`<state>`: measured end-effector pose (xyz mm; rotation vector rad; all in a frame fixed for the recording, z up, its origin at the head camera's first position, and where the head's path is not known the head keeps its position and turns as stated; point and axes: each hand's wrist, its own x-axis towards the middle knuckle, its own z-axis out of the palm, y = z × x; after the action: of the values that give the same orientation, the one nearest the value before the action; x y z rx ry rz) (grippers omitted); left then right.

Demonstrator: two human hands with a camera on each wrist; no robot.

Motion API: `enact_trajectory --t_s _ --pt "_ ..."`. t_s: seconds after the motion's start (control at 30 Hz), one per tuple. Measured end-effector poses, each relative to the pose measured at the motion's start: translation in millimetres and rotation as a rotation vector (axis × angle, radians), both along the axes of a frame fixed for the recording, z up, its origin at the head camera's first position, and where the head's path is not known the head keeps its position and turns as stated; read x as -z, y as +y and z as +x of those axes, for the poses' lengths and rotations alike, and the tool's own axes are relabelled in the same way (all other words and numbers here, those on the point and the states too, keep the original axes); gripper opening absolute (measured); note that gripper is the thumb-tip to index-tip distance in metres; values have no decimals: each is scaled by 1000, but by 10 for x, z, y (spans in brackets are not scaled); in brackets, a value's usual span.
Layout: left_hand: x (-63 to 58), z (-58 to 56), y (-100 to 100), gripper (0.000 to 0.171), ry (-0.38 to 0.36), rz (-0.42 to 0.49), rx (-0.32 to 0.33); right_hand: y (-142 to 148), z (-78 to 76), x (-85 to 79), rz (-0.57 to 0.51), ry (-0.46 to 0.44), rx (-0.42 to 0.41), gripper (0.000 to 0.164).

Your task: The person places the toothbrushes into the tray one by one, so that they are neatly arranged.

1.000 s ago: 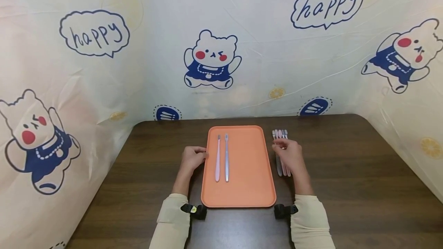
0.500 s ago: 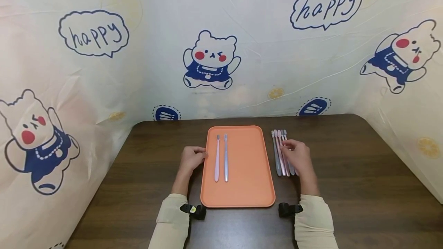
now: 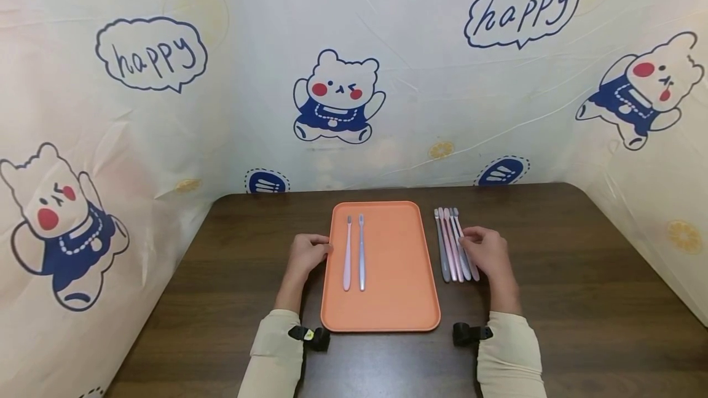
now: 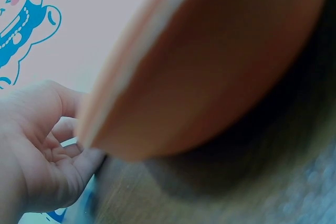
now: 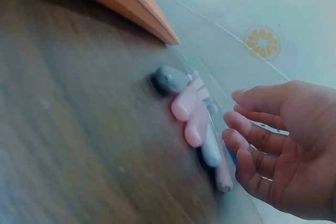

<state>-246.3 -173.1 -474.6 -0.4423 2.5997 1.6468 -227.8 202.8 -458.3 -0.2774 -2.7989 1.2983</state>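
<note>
My left hand (image 3: pixel 308 253) grips the left rim of an orange tray (image 3: pixel 398 269) between thumb and fingers; the left wrist view shows the tray edge between them. On the tray lie a pink toothbrush (image 3: pixel 347 266) and a blue toothbrush (image 3: pixel 362 266), side by side. Right of the tray several toothbrushes lie in a row, with a grey toothbrush (image 3: pixel 445 269) at its left end. My right hand (image 3: pixel 489 253) is at the row's right end. In the right wrist view its loosely bent fingers hold nothing, beside the pink handle (image 5: pixel 195 129).
Everything lies on a dark wooden table (image 3: pixel 581 287). Behind it hangs a pale curtain (image 3: pixel 409 109) printed with bears, which also closes off both sides. A black wrist camera (image 3: pixel 470 333) sits on the right sleeve, close to the table.
My right hand has moved right across the row of toothbrushes, uncovering more of their handles. The left hand and the tray with its two toothbrushes have stayed put.
</note>
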Motion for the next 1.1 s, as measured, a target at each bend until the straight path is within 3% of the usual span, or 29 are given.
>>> enact_trajectory --t_s 0.6,1.1 --pt "-18 12 1 24 -2 -1 2 237 87 -12 -23 -180 -24 43" --pt "8 -8 -3 24 6 11 3 219 74 -18 -25 -221 27 38"
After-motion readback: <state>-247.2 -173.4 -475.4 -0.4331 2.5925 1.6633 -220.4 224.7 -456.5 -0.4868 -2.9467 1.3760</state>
